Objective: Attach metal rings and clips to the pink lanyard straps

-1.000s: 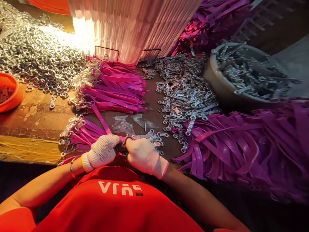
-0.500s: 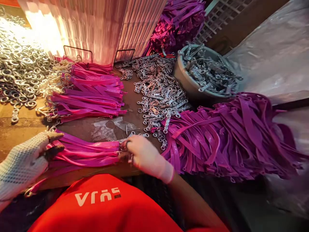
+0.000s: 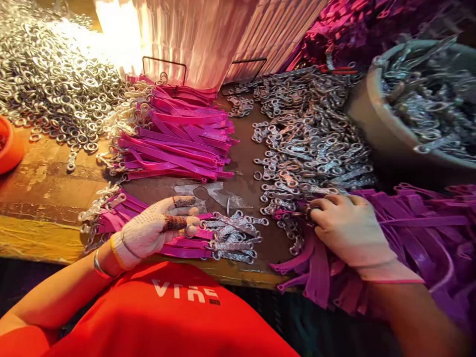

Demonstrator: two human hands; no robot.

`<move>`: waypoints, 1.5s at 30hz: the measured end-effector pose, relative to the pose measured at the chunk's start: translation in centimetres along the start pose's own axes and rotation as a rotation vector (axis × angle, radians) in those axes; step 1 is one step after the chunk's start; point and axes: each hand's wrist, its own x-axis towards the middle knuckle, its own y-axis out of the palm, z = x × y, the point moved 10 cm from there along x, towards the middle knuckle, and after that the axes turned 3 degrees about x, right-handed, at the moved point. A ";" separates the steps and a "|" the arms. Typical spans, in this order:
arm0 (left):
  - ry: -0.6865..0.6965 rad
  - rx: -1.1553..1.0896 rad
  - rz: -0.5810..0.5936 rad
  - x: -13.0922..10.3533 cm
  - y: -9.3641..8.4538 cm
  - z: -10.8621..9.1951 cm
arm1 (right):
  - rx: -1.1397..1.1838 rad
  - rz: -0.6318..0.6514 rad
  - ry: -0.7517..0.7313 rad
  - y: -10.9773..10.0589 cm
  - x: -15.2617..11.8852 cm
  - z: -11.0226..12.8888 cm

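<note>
My left hand, in a white dotted glove with brown-wrapped fingers, lies palm up over a bundle of purple straps. Its fingers are stretched and apart, with a small metal ring at the fingertips; I cannot tell if it is gripped. Silver metal links hang from the bundle's right end, and pale rings and links from its left end. My right hand, also gloved, has curled fingers pinching the end of a purple strap, beside a large heap of purple straps; the fingertips are partly hidden.
Behind the bundle lies another strap stack. Loose metal rings cover the back left, near an orange container. A pile of silver links sits beside a bucket of metal pieces. Ribbed translucent sheeting stands behind.
My right hand has left the front bundle's right end and moved right to the strap heap. Silver links now lie exposed there. My left hand has moved right over the bundle, and the view has shifted.
</note>
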 end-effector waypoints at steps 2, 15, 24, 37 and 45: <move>0.024 -0.015 -0.016 0.1 -0.2 0.3 | 0.197 -0.213 0.024 -2.8 0.2 1.3; 0.264 -0.149 -0.094 -0.6 -1.6 0.7 | 0.581 -0.508 -0.116 -9.4 2.2 22.6; 0.557 0.670 -0.161 -3.2 -1.3 -2.3 | 0.579 -0.405 -0.099 -9.0 2.8 23.2; 0.184 0.447 -0.076 -0.8 0.7 -0.2 | 0.672 -0.434 -0.196 -10.1 3.1 21.7; 0.651 1.351 -0.005 4.2 7.0 -6.5 | 1.240 -0.296 0.312 -5.4 3.6 15.0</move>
